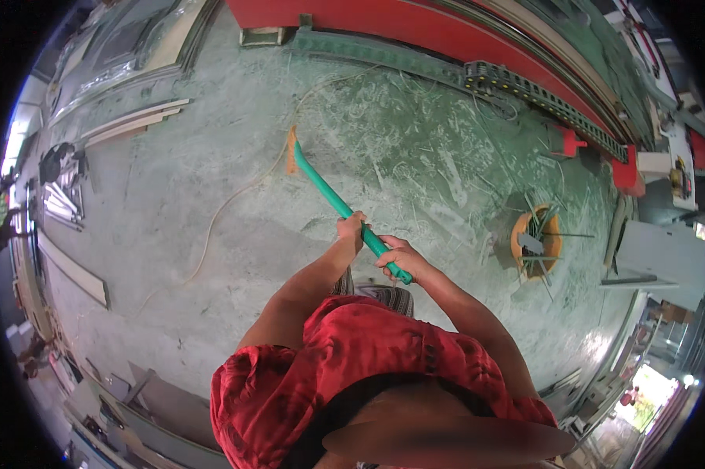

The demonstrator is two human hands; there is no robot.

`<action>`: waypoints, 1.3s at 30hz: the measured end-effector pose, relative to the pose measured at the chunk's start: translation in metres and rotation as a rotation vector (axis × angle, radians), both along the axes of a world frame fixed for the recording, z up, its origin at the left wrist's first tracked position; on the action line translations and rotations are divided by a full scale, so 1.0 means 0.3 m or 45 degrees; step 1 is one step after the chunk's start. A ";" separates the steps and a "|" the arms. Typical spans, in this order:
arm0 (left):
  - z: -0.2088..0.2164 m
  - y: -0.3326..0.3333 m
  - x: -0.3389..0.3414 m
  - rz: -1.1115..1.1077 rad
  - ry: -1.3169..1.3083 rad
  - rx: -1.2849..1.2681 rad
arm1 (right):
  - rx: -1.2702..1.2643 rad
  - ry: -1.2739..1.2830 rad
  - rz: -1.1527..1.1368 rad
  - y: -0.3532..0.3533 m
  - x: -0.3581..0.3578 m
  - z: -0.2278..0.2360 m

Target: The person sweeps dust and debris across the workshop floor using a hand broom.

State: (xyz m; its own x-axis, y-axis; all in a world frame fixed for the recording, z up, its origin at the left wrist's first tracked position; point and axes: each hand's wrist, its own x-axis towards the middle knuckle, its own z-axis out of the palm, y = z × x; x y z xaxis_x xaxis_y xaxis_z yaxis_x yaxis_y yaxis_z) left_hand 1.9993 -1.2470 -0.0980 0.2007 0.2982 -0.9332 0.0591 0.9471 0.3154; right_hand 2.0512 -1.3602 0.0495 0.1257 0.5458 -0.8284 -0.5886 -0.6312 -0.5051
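Note:
A broom with a green handle [321, 184] slants across the space in front of me. Its orange-brown head [292, 153] rests on the floor, seen nearly edge-on. My left hand [352, 227] is closed around the handle partway down. Closer to my body, my right hand [401, 258] grips the same handle near its top end, fingers wrapped round it.
Dusty marks cover the concrete floor [243, 258], where a thin cable [209, 227] trails near the broom head. A yellow-orange tub [518, 242] of scrap strips stands to the right. Ahead runs a red machine [352, 19] with a cable chain [547, 98]. Long strips [133, 123] lie at left.

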 end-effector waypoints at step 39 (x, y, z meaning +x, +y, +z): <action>-0.034 -0.919 0.980 -1.104 -0.428 0.151 | -0.315 -0.307 -0.714 -0.797 0.756 -0.077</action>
